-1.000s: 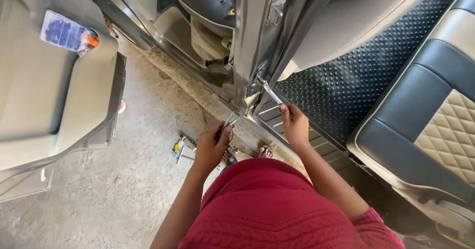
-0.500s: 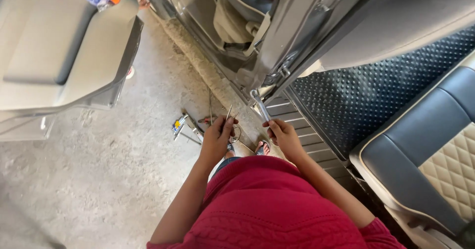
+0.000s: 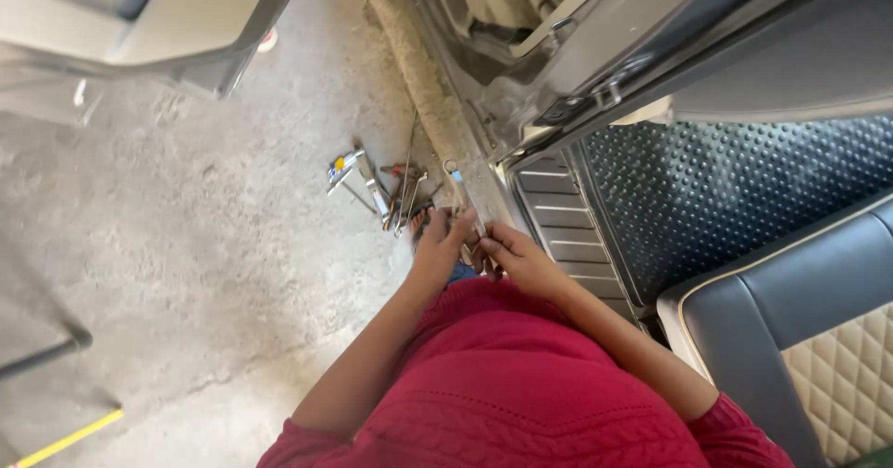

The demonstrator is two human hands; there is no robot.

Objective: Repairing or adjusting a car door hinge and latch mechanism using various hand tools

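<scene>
My left hand [image 3: 440,243] and my right hand [image 3: 517,256] meet in front of my red sweater, just above the concrete floor. Both close on a slim metal spanner [image 3: 459,186], whose ring end sticks up past my fingers towards the car's door sill [image 3: 558,217]. Its lower end is hidden between my hands. A small heap of metal hand tools [image 3: 395,196] lies on the floor, right beside my left hand.
A small blue and yellow tool [image 3: 340,166] lies left of the heap. The open car shows a dotted black floor mat [image 3: 726,198] and a quilted grey and beige seat [image 3: 819,338]. A grey door panel [image 3: 177,31] lies upper left, and a yellow strip [image 3: 70,438] lower left.
My right hand left the door sill and came down to join my left hand on the spanner. My view dropped towards the floor and tools.
</scene>
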